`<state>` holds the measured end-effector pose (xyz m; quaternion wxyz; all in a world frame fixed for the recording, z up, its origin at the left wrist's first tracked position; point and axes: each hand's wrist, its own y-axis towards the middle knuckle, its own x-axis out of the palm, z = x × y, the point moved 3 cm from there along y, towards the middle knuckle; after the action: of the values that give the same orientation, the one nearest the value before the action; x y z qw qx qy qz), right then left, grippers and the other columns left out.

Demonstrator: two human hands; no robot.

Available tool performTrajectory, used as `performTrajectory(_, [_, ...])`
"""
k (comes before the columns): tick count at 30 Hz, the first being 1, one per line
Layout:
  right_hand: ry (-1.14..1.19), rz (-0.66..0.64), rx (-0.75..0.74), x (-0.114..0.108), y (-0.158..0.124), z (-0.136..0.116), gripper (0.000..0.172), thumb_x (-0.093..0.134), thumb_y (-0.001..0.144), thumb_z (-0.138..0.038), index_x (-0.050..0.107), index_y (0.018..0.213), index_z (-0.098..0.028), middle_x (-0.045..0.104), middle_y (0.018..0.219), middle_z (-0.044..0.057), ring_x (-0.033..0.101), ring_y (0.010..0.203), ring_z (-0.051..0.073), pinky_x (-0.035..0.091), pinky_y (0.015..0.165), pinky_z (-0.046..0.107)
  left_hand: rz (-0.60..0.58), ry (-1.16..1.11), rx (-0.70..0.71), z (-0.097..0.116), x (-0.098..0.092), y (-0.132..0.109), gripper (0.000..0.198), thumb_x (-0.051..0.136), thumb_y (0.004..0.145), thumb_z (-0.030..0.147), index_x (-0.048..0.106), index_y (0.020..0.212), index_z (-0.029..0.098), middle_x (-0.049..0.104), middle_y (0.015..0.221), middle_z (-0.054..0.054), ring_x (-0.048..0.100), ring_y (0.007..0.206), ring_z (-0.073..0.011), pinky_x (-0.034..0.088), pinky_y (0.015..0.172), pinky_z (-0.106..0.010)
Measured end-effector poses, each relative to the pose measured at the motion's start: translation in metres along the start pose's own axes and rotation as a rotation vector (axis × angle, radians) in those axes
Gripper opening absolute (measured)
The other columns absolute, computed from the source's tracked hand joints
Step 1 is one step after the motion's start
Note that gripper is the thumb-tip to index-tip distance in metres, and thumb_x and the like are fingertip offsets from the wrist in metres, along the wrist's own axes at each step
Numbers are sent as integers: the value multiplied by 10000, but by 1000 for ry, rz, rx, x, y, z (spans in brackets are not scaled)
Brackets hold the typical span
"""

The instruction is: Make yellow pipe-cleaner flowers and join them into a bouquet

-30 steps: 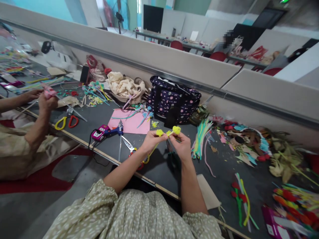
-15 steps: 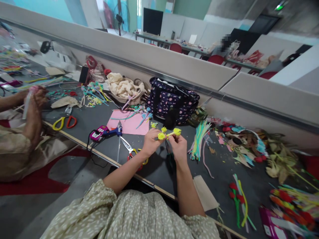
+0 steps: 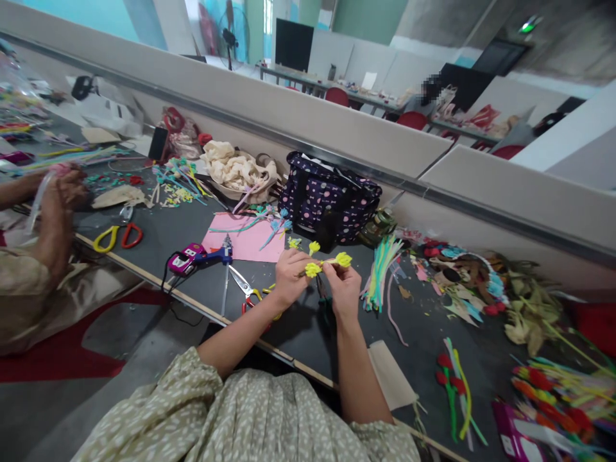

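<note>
In front of me, over the table, my left hand (image 3: 291, 276) is closed in a pinch on yellow pipe-cleaner flowers. One yellow flower (image 3: 312, 269) shows at its fingertips, and another yellow flower (image 3: 314, 248) stands up just behind. My right hand (image 3: 345, 287) pinches a third yellow flower (image 3: 343, 259) between thumb and fingers, close beside the left fingertips. Fingers hide the stems. Below the hands lies a dark-handled tool (image 3: 325, 301), partly covered. Scissors (image 3: 242, 282) with red and yellow handles rest left of my left hand, partly behind the forearm.
A blue glue gun (image 3: 214, 256) and pink sheet (image 3: 250, 239) lie left. A patterned bag (image 3: 332, 199) stands behind. Pipe cleaners (image 3: 382, 273) are bundled at right, near red-tipped stems (image 3: 450, 385). A co-worker's hands (image 3: 60, 192) work at far left beside yellow-and-red-handled scissors (image 3: 118, 237).
The flower in my right hand has turned and come nearer my left fingertips; its pale stem no longer shows. The view has shifted slightly.
</note>
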<state>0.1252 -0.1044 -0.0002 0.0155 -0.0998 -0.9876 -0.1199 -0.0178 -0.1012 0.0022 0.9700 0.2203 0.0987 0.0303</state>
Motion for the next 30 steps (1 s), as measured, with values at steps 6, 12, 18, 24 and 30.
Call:
performTrajectory(6, [33, 43, 34, 2, -2, 3, 247, 712, 720, -380, 666, 789, -147, 693, 760, 40, 622, 699, 169, 524, 725, 322, 21, -57, -54, -4, -1, -2, 141, 769, 672, 299, 791, 811, 303, 725, 863, -73, 512, 876, -256, 334, 930, -389])
performTrajectory(12, [24, 36, 9, 6, -1, 0, 214, 685, 745, -363, 649, 769, -153, 671, 746, 26, 603, 684, 156, 508, 715, 302, 45, -43, -36, -10, 0, -4, 147, 759, 700, 289, 785, 845, 289, 711, 863, -79, 533, 871, -243, 352, 934, -393])
performTrajectory(18, [-83, -133, -15, -9, 16, -9, 224, 692, 745, -380, 667, 782, -160, 659, 717, 12, 589, 660, 159, 500, 698, 308, 9, -192, -43, -8, -7, 0, 408, 773, 684, 307, 712, 1084, 260, 621, 1118, -95, 541, 1057, -241, 416, 945, -362])
performTrajectory(24, [-129, -208, -117, -27, 32, -12, 190, 713, 756, -366, 699, 815, -186, 654, 743, 14, 593, 689, 169, 495, 706, 320, -250, -765, -442, -33, -12, -5, 515, 747, 694, 401, 638, 1157, 202, 659, 1055, -86, 627, 924, -195, 484, 808, -293])
performTrajectory(30, [-99, -340, -225, -21, 30, -18, 120, 710, 779, -324, 683, 771, -207, 652, 801, 25, 602, 767, 189, 488, 721, 329, -451, -1068, -823, -37, 8, -14, 475, 651, 738, 599, 669, 776, 125, 708, 757, -108, 662, 689, -198, 521, 748, -346])
